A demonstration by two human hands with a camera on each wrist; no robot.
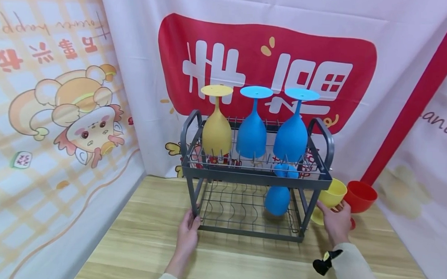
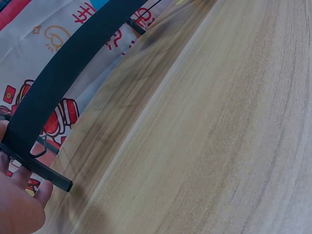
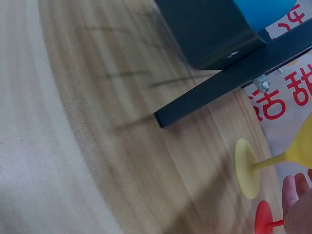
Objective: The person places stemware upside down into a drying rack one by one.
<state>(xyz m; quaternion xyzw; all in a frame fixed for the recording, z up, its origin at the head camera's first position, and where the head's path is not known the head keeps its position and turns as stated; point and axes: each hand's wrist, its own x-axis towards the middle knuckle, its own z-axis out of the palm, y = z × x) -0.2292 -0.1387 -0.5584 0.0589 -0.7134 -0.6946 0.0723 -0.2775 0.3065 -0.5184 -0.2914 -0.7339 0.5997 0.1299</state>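
A dark grey two-tier dish rack [image 1: 255, 178] stands on the table. My left hand [image 1: 188, 231] grips its lower front left corner, fingers under the dark foot [image 2: 53, 178] in the left wrist view. On the upper tier a yellow goblet [image 1: 217, 135] and two blue goblets, one in the middle [image 1: 251, 138] and one at right [image 1: 291, 140], stand upside down. Another blue goblet [image 1: 277, 200] is upside down on the lower tier. My right hand [image 1: 337, 222] is beside an upright yellow goblet [image 1: 333, 194], its fingers close under the bowl [image 3: 303, 146].
An upright red goblet [image 1: 361, 197] stands just right of the yellow one, close to my right hand. The wood-grain table [image 1: 144, 236] is bordered by printed cloth walls, with the back cloth [image 1: 143, 90] close behind the rack.
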